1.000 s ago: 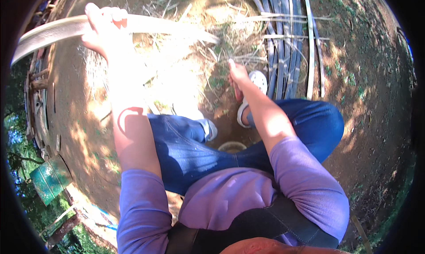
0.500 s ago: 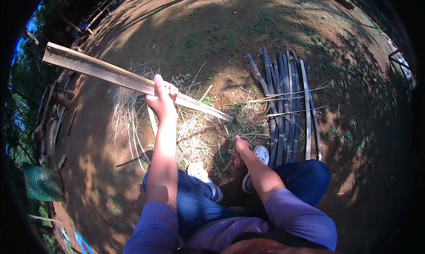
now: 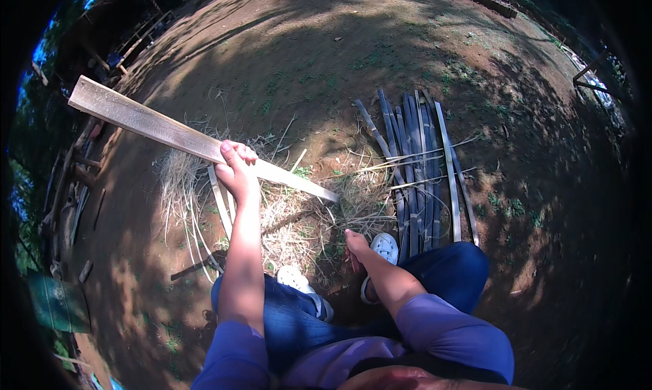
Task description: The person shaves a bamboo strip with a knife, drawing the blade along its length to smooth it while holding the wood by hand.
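My left hand [image 3: 238, 170] is wrapped round the middle of a long split bamboo strip [image 3: 156, 133], thumb on top. The strip slants from the far left down toward the middle, its broad pale face turned up. Its near end lies over a heap of pale shavings [image 3: 292, 230] between my feet. Low beside that end is my right hand [image 3: 356, 246], fingers closed; what they hold, if anything, is in shadow and I cannot make it out. Thin peeled strands [image 3: 187, 186] lie in a tangle left of the heap.
Several dark bamboo strips [image 3: 421, 166] lie side by side to the right, with thin pale slivers across them. My white shoes [image 3: 385, 248] stand by the shavings. At the left edge are logs [image 3: 68, 220] and a green panel [image 3: 58, 302].
The bamboo strip has rolled slightly in my left hand, so more of its pale broad face catches the light. The whole view has shifted a little. Both hands keep their hold.
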The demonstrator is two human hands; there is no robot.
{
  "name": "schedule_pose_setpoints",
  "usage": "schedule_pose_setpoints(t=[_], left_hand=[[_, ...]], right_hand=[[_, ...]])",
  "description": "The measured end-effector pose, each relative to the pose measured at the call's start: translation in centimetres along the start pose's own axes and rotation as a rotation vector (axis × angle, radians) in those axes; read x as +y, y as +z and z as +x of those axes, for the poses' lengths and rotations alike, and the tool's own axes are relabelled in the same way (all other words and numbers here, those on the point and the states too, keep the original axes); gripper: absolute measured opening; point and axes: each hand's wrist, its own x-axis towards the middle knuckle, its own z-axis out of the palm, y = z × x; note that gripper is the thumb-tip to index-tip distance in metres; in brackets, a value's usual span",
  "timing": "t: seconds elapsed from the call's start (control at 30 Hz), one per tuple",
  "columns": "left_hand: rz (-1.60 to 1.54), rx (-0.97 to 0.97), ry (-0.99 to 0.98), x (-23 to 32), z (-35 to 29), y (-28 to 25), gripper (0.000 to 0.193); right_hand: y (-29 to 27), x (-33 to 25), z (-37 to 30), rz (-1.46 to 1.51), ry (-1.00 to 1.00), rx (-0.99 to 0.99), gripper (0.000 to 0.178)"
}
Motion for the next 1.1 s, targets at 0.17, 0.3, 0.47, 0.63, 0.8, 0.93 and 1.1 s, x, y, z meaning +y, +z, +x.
schedule_pose_setpoints(t=[0.17,0.3,0.47,0.63,0.8,0.93,1.1], left_hand=[[0.034,0.027,-0.013,0.4,0.4,0.1,0.040],[0.018,0.054,-0.016,-0.2,1.4,-0.1,0.041],[0.030,0.019,0.034,0.7,0.9,-0.3,0.038],[0.089,0.039,0.014,0.1,0.3,-0.9,0.037],[0.108,0.030,0.023,0.1,0.8,-0.5,0.036],[0.099,0.061,0.016,0.3,0.7,-0.5,0.039],[0.180,0.109,0.006,0.3,0.9,-3.8,0.041]], right_hand=[[4.1,-7.3,-5.5,0.251,-0.140,-0.124,0.041],[5.5,-10.5,-6.4,0.153,-0.451,-0.191,0.043],[0.8,-1.8,-1.0,0.004,-0.089,0.025,0.050],[2.6,-4.9,-2.9,0.323,0.046,0.017,0.042],[5.2,-11.6,-5.4,0.111,-0.422,-0.234,0.040],[3.6,-6.3,-2.8,0.038,-0.413,-0.100,0.045],[2.4,-7.6,-1.9,0.080,-0.262,-0.212,0.049]])
